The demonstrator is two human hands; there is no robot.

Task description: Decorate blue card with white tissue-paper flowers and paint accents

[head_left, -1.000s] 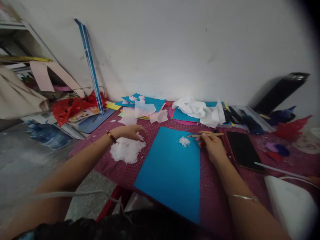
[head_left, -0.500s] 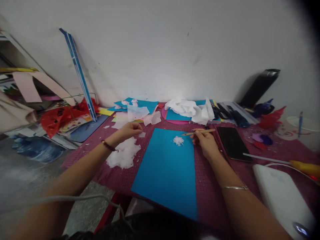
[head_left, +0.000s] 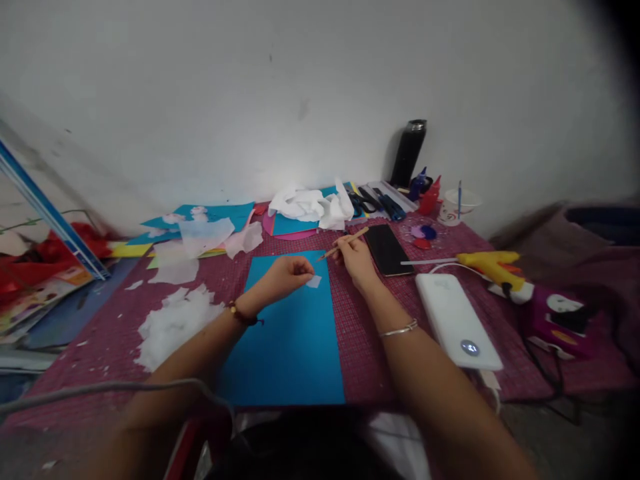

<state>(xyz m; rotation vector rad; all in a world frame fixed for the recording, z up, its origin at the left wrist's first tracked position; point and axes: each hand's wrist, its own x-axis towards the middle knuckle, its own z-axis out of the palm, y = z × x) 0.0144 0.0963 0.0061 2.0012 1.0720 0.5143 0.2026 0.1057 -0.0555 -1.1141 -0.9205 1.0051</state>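
Over the upper part of a blue sheet of paper (head_left: 290, 353), my left hand (head_left: 285, 275) is closed in a pinch on a small white paper square (head_left: 314, 282). My right hand (head_left: 356, 257), just past the sheet's right edge, grips a thin pencil-like wooden stick (head_left: 357, 235). The stick's pointed end aims left, close to the paper square but apart from it. The white paper tuft seen earlier on the sheet is hidden behind my left hand. A pile of white paper pieces (head_left: 177, 323) lies left of the sheet, partly behind my left forearm.
A black phone-like slab (head_left: 389, 250) and a white power bank (head_left: 457, 320) lie to the right, near a yellow glue gun (head_left: 493, 263). Scissors (head_left: 364, 202), crumpled white paper (head_left: 305, 203) and a black flask (head_left: 409, 153) are along the wall. A cable crosses the lower left.
The camera view has turned right. My left hand has moved from above the paper pile to over the blue sheet, carrying the paper square. My right hand still holds the stick.
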